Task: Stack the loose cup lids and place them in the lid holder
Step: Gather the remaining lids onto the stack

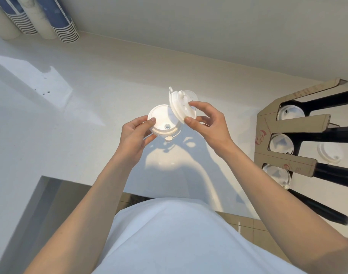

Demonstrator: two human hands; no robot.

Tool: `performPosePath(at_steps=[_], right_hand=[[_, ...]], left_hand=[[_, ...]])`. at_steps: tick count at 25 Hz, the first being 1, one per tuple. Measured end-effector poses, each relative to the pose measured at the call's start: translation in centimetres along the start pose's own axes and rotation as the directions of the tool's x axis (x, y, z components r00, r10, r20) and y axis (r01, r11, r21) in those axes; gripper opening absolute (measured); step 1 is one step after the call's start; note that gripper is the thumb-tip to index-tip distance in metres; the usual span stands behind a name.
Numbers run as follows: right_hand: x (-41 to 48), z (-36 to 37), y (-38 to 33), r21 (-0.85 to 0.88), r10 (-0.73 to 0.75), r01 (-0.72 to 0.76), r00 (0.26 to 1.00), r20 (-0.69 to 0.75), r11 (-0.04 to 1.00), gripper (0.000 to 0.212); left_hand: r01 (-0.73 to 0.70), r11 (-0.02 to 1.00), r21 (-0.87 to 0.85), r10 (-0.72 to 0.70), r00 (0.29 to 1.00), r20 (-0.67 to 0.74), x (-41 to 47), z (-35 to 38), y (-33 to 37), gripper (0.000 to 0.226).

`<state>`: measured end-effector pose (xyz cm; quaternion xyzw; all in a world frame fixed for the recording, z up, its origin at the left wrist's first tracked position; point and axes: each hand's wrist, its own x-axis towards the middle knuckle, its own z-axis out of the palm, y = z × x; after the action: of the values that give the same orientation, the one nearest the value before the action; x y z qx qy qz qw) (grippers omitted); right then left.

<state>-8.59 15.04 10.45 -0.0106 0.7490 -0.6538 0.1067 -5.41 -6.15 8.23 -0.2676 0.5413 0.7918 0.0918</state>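
Observation:
My left hand (136,135) grips a small stack of white cup lids (163,123), held flat above the white counter, sip hole facing up. My right hand (206,123) pinches another white lid (181,106) between thumb and fingers, tilted on edge just right of and above the stack, its rim overlapping the stack's far edge. The cardboard lid holder (287,125) stands at the right with three slots, each showing lids inside. One loose lid (331,153) lies on the counter beyond the holder.
Stacks of paper cups (56,18) lean at the back left against the wall. The white counter (90,95) stretches ahead; its front edge (70,180) drops to the floor near my body. Black holder legs (327,210) stick out at right.

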Motion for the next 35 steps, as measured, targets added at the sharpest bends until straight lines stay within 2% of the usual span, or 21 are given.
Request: performPosePath(at_steps=[8,13,15,17,19,24,30,35], right_hand=[[-0.6,0.2,-0.2,-0.083,-0.107,0.112,0.992,0.062,0.990,0.035],[-0.9,0.9,-0.5,0.015,-0.097,0.098,0.994,-0.051,0.995,0.015],[-0.8,1.1,-0.5,0.056,-0.079,0.085,0.992,-0.096,0.995,0.020],[-0.5,0.9,-0.5,0.125,-0.009,0.023,0.994,-0.104,0.992,0.034],[-0.1,0.4,-0.5,0.170,0.048,-0.034,0.996,-0.080,0.985,0.040],[0.5,-0.2,-1.0,0.250,0.017,-0.037,0.996,0.082,0.967,0.029],[0.4,0.2,-1.2,0.177,-0.009,-0.022,0.985,0.174,0.984,0.030],[0.6,0.1,-1.7,0.138,-0.035,0.014,0.988,0.153,0.990,0.025]], left_hand=[[-0.059,0.998,-0.009,0.060,0.992,0.108,-1.1,0.8,1.4,0.027],[-0.073,0.997,-0.012,0.074,0.985,0.158,-1.5,1.1,2.1,0.031],[-0.065,0.998,-0.019,0.067,0.982,0.174,-1.8,1.3,2.1,0.034],[-0.049,0.998,-0.048,0.057,0.980,0.189,-1.8,1.3,2.2,0.036],[-0.031,0.996,-0.080,0.046,0.979,0.200,-1.8,1.3,2.4,0.034],[0.003,0.998,-0.069,0.014,0.971,0.240,-1.9,1.5,2.4,0.028],[0.006,1.000,-0.017,-0.001,0.965,0.263,-2.1,1.9,2.5,0.026],[-0.003,1.000,0.014,-0.001,0.967,0.255,-2.1,2.1,2.6,0.022]])
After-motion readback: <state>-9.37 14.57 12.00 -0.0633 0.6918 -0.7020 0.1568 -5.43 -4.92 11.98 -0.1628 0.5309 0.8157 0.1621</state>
